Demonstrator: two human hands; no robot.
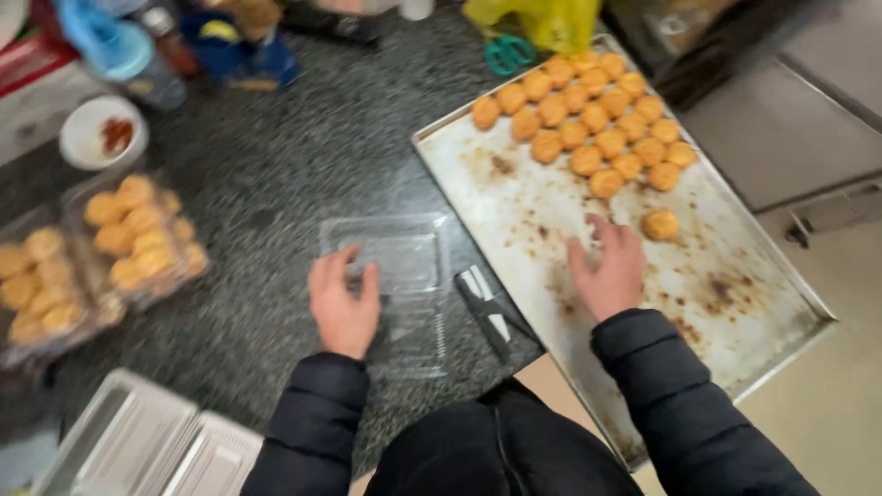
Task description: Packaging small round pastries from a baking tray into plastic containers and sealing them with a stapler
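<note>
The person's left hand (342, 308) lay palm down on the open clear plastic clamshell box (395, 276), its fingers spread a little and pressing the near left edge of the empty tray half; they gripped nothing, only steadied it on the speckled dark stone counter (266, 184). The right hand (608, 271) reached across the large stained metal baking tray (735, 303), fingers fanned flat on the sheet. The view was motion-blurred there, so whether a pastry sat under the fingertips could not be told; the hand seemed empty. Just past those fingertips, slightly to their right, lay one loose round golden baked puff (660, 224), apart from the hand. Further beyond the fingers, at the tray's far end, stood the packed cluster of the same golden puffs (588, 124).

Well left of the left hand's fingers sat two filled clear plastic boxes of puffs (101, 257), and nearer the body a stack of empty clear boxes (147, 441). Between the two hands lay a dark flat tool with white stripes (487, 308).

By the look of things, the step in hand was filling the empty box. The next move would seemingly call for the right fingers to close lightly on the loose puff and carry it leftward to the box, without crushing it.
</note>
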